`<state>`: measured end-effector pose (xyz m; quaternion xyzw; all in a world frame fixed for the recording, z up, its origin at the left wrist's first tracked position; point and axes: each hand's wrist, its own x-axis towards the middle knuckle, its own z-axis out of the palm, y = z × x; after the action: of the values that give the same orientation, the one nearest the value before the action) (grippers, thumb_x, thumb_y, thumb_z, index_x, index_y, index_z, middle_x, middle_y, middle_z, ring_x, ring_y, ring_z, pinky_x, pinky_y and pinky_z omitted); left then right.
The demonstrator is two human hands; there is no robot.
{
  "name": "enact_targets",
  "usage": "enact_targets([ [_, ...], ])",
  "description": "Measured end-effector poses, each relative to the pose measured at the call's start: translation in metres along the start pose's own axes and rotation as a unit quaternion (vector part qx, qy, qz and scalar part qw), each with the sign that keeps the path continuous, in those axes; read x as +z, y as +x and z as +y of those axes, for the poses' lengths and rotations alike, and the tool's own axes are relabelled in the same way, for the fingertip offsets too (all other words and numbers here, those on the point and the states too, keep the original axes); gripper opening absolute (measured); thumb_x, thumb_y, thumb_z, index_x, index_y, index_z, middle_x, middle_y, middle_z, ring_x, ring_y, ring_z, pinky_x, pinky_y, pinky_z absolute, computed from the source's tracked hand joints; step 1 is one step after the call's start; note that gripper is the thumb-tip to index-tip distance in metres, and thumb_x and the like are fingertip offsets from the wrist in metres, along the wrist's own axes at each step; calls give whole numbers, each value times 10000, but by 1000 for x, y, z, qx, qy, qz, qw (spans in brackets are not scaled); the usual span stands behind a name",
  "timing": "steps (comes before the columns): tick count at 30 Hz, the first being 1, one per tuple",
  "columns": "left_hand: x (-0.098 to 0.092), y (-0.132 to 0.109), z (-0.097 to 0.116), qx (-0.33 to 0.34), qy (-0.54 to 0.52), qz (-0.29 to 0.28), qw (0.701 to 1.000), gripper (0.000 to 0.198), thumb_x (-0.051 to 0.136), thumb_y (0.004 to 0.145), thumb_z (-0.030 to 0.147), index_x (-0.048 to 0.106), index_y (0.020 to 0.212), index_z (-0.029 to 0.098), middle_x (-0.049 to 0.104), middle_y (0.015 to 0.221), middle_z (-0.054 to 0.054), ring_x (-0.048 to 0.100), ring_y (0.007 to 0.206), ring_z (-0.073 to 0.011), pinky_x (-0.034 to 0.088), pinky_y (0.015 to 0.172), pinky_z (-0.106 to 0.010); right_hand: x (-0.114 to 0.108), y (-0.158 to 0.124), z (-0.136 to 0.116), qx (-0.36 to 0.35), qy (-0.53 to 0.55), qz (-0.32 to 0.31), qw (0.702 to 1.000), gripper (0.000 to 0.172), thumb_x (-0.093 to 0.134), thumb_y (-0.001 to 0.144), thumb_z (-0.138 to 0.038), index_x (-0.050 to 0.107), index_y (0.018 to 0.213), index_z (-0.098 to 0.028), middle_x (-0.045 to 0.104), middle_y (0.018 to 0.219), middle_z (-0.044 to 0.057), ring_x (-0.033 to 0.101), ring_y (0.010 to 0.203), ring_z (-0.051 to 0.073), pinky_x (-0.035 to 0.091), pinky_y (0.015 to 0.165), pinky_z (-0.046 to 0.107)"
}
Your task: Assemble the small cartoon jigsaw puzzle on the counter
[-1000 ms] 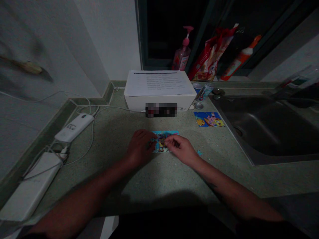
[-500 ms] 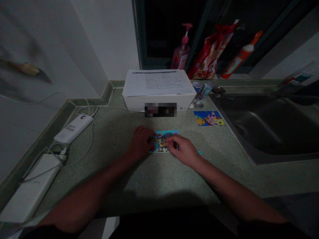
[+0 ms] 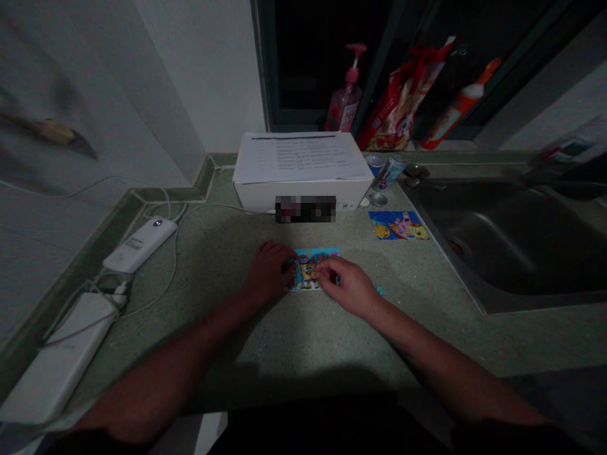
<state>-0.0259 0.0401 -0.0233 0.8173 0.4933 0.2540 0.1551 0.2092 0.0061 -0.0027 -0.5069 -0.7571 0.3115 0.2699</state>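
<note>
Our left hand [image 3: 270, 268] sits at the picture card's [image 3: 306, 274] left end, thumb and forefinger parted; our right hand [image 3: 349, 283] bunches its fingertips over the right end, gripping what, if anything, we cannot tell. The card lies between the surface's [image 3: 303, 341] front edge and the white box [image 3: 303, 188].

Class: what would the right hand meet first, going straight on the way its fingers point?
The right hand would probably meet the left hand across the colourful picture, though depth is unclear.
</note>
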Motion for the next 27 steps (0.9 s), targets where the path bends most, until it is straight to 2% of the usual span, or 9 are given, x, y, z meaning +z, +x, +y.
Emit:
enact_targets([
  [9, 0, -1, 0, 3, -1, 4, 1000, 180, 678, 890, 144, 762, 1012, 245, 770, 1044, -57, 653, 1063, -292, 432, 1130, -540, 0, 0, -1, -3, -1, 3, 1000, 121, 627, 968, -246, 748, 977, -242, 726, 872, 20, 642, 747, 171, 480, 733, 333],
  [13, -4, -6, 1, 59, 42, -4, 997, 208, 619, 962, 148, 774, 1060, 244, 782, 1094, -65, 661, 1098, -283, 401, 1181, -548, -1, 1, -1, -5, 2, 6, 1000, 130, 618, 966, -239, 748, 965, -237, 719, 861, 21, 631, 739, 169, 472, 728, 332],
  [18, -12, -12, 3, 119, 80, -40, 989, 289, 644, 929, 117, 786, 1140, 254, 790, 1177, -70, 670, 1144, -292, 349, 1239, -586, -3, 1, -1, -14, 11, 8, 1000, 125, 618, 961, -229, 742, 945, -232, 704, 861, 20, 615, 728, 161, 465, 722, 326],
  [23, -15, -12, 5, 122, 95, -79, 985, 339, 666, 887, 88, 781, 1158, 255, 794, 1205, -66, 667, 1170, -303, 338, 1248, -609, -4, 1, 1, -2, 6, 11, 1000, 106, 638, 955, -233, 744, 963, -230, 712, 887, 26, 620, 726, 160, 470, 714, 320],
  [27, -13, -13, 4, 118, 92, -68, 986, 329, 657, 904, 100, 771, 1175, 249, 793, 1211, -66, 667, 1181, -301, 333, 1255, -607, -12, 2, 4, -1, 4, 31, 1000, 131, 628, 971, -272, 751, 977, -229, 753, 941, 41, 646, 736, 167, 479, 705, 318],
])
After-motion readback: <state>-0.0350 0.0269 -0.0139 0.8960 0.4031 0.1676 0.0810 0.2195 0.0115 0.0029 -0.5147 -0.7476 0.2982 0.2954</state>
